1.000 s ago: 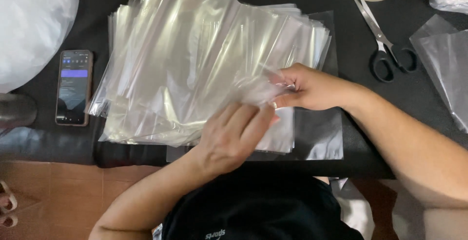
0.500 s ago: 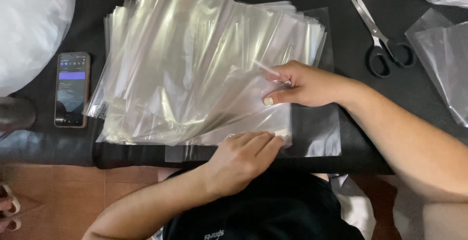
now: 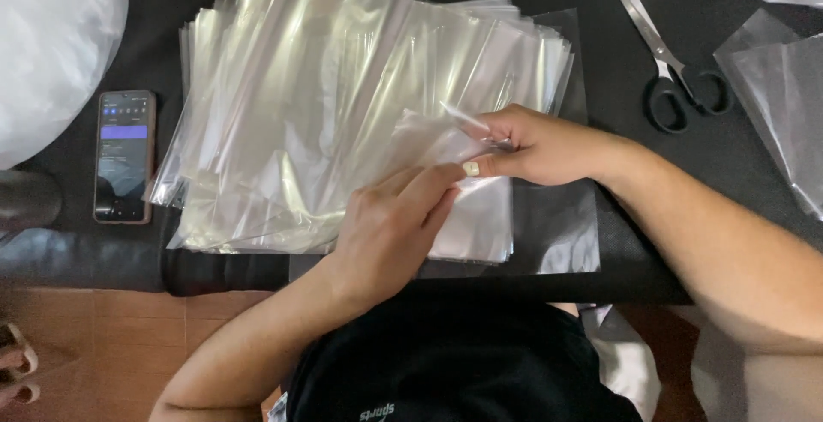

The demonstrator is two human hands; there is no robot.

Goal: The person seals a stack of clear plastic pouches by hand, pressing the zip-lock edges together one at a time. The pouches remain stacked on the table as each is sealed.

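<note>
The person is working over a thick stack of clear plastic bags (image 3: pixel 343 122) that is lying on a black table (image 3: pixel 617 53). The stack's long axis is running from its lower left corner up toward its upper right, and both hands are meeting at its lower right corner — the corner nearest the person's body.

The right hand (image 3: pixel 536 143) is pinching the loose corner of the top bag (image 3: pixel 433 139) between thumb and fingers, lifting it slightly off the stack. The left hand (image 3: pixel 390 225) is lying flat with fingers stretched out, pressing on the bags just below that pinched corner; it is touching the plastic but not closing around anything. The right hand is the one actually gripping the top bag, while the left is only resting on the stack beside it.

A phone (image 3: pixel 125 155) is lying just left of the stack with its screen lit. A pair of scissors (image 3: pixel 673 71) is lying well to the right of the stack — blades shut, black handles toward the person. Farther right of the stack, more clear plastic sheets (image 3: pixel 784 105) are lying flat. A large white bag (image 3: pixel 51 45) is bulging beyond the phone, left of the stack; what it is holding cannot be seen.
</note>
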